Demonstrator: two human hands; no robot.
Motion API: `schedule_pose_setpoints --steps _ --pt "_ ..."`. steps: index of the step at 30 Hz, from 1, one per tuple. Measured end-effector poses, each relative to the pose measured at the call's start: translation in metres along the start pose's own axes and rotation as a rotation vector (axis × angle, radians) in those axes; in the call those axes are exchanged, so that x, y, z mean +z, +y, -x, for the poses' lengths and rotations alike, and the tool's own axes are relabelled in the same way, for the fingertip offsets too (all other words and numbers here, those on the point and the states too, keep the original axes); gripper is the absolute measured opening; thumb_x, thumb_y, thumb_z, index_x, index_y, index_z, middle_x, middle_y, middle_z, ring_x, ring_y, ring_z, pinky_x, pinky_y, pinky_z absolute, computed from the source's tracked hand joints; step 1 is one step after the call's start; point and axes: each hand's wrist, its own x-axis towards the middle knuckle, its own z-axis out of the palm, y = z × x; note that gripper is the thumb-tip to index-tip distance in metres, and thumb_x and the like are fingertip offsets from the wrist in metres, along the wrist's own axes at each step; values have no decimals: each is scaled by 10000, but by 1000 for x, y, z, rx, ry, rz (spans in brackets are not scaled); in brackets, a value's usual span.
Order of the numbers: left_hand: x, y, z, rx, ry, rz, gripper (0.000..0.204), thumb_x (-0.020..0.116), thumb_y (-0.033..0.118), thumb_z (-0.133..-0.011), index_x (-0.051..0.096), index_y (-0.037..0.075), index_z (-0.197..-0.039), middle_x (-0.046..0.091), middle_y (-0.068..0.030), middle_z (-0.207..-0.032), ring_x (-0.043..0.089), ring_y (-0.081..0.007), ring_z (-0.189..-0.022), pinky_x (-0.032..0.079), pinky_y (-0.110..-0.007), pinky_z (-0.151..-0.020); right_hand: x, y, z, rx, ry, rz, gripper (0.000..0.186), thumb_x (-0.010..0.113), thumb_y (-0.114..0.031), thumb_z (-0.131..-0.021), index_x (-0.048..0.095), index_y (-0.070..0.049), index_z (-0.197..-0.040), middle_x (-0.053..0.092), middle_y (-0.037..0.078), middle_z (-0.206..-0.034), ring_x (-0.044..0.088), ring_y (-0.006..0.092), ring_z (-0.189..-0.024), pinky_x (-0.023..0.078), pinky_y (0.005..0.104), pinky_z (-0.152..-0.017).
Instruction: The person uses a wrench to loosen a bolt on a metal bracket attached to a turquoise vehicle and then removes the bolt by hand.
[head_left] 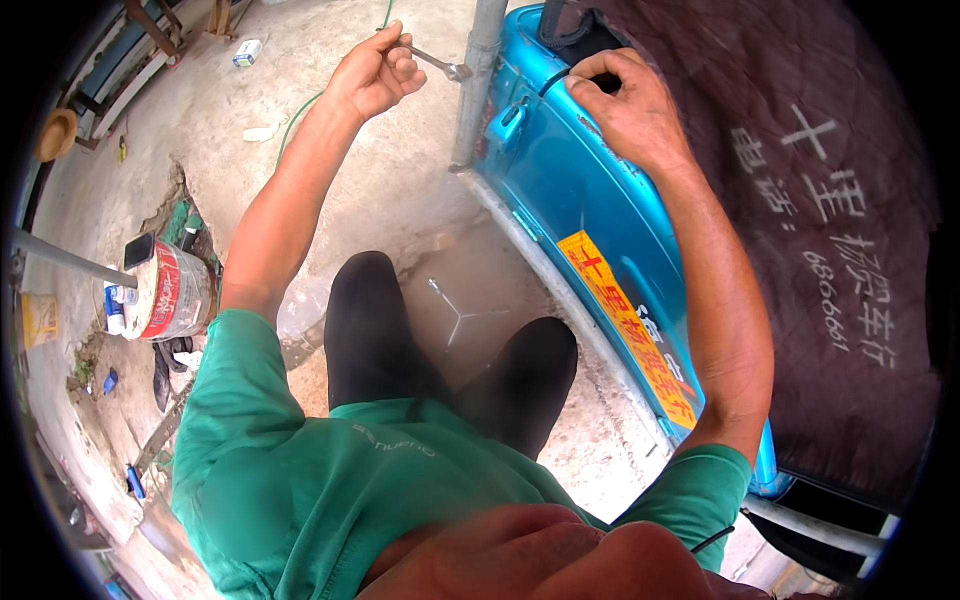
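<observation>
My left hand [380, 75] is closed on a metal wrench [430, 58], held near the top left of a grey upright pole [477, 70]. My right hand [628, 115] is at the top edge of a blue vehicle body panel [560, 180], thumb and forefinger curled at a thin black strip [553, 80] there; whether they pinch it is hard to make out. A dark quilted cover [800, 400] with white writing lies just right of the panel. A three-armed socket wrench [456, 314] lies on the wet concrete between my legs.
At left stands a red-and-white bucket [175, 295] with a phone [139, 250] and cans on top, beside a slanting pipe [60, 250] and cracked concrete. A bench [130, 65] is at the upper left. A green hose [300, 115] crosses the floor. A metal rail [540, 255] runs along the panel's foot.
</observation>
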Motion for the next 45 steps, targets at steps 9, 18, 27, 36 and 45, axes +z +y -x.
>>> schedule_pose_setpoints --steps 9,18,27,36,45 --pt "-15 -43 -12 -59 25 354 272 549 291 -1088 549 63 -938 473 49 -591 526 -106 -534 533 -355 -663 -1 -4 2 -6 -13 38 261 731 -266 -909 753 -42 -1040 664 90 -1088 675 226 -943 547 361 -863" --pt "12 -14 1 68 149 -96 241 563 258 -1080 546 78 -920 408 49 -601 453 -98 -543 521 -346 -680 0 3 0 -32 25 28 279 717 -318 -850 766 -77 -982 652 103 -1065 655 260 -933 527 375 -857" --pt "127 -23 88 1084 -153 -1845 229 640 276 -1005 591 52 -994 597 -102 -674 637 -277 -597 515 -399 -585 1 2 0 -12 28 34 304 721 -325 -823 766 -66 -974 663 126 -1063 666 301 -994 526 397 -891" --pt "118 -33 104 1214 -318 -1851 194 728 211 -932 613 61 -975 606 -133 -634 622 -345 -603 504 -430 -584 0 1 2 -25 37 12 299 721 -323 -830 767 -57 -959 668 132 -1056 661 305 -1003 525 410 -897" --pt "69 27 87 669 37 -844 339 614 337 -1050 603 -1 -1021 557 -23 -656 578 -137 -596 489 -303 -647 0 1 3 -16 0 62 337 707 -366 -893 769 -74 -1051 638 118 -1169 649 276 -1034 534 404 -891"
